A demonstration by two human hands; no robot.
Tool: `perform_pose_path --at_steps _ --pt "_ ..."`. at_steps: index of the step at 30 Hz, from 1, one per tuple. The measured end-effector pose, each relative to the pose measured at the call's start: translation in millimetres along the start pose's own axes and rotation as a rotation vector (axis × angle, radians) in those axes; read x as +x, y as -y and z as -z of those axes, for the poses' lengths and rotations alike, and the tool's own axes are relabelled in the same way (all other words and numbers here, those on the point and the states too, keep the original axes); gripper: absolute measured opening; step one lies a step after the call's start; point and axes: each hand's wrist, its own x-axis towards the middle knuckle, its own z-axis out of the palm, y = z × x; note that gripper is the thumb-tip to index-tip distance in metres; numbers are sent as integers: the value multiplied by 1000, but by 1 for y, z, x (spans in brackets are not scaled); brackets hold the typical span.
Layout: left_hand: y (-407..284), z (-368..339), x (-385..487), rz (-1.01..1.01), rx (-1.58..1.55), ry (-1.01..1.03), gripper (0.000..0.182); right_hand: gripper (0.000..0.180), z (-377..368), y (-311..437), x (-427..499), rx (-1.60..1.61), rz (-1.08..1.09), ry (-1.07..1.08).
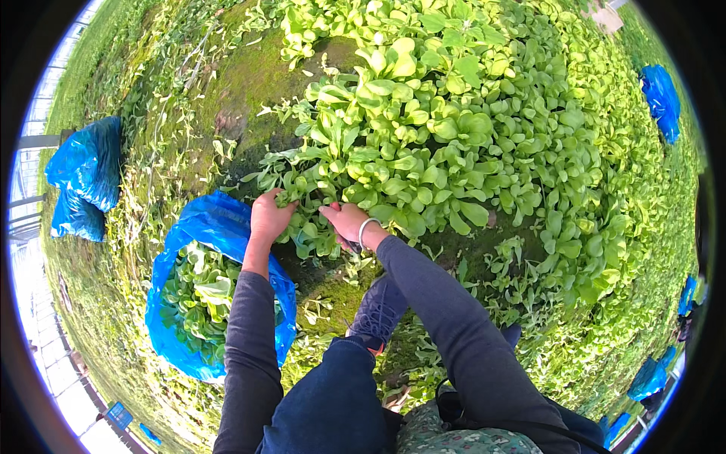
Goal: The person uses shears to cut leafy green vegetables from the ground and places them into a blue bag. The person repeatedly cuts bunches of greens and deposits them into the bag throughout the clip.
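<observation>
My left hand [272,215] grips a leafy green plant [290,196] at the left edge of the dense growing greens [408,142]. Close to its right, my right hand [349,222] is closed around a red-handled tool [336,206]. A dark part of that tool shows under the palm, but its working end is hidden among the leaves. Beside my left forearm stands an open blue plastic bag [164,295], partly filled with loose picked greens [207,292]. My forearm covers part of its right side.
My shoe [379,309] rests on mossy ground [334,303] just below my hands. Tied-looking blue bags [91,164] stand at the far left, and another blue bag [661,102] lies at the upper right. Cut leaves and stems litter the soil [227,113] to the left.
</observation>
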Motion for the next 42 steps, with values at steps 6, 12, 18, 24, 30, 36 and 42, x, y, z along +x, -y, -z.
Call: perform_pose_path --at_steps 6,12,18,24,30,36,42 --pt "2 56 -39 194 -1009 170 30 55 42 -23 -69 0 -14 252" --pt "-27 52 -98 -32 -640 551 42 61 63 -49 -85 -244 -232 356" --pt "-43 -11 -112 -7 -211 360 62 57 46 -31 -57 -457 -280 323" --pt "-26 -45 -99 119 36 189 68 57 29 -25 -47 -513 -179 224" --pt "-19 -19 -108 132 -86 173 43 58 50 -39 -73 -339 -6 167" --pt "-16 4 -139 -219 -204 423 39 68 71 -36 -88 -475 -266 303" --pt "-32 -53 -129 -204 -41 202 43 74 59 -35 -56 -596 -327 319"
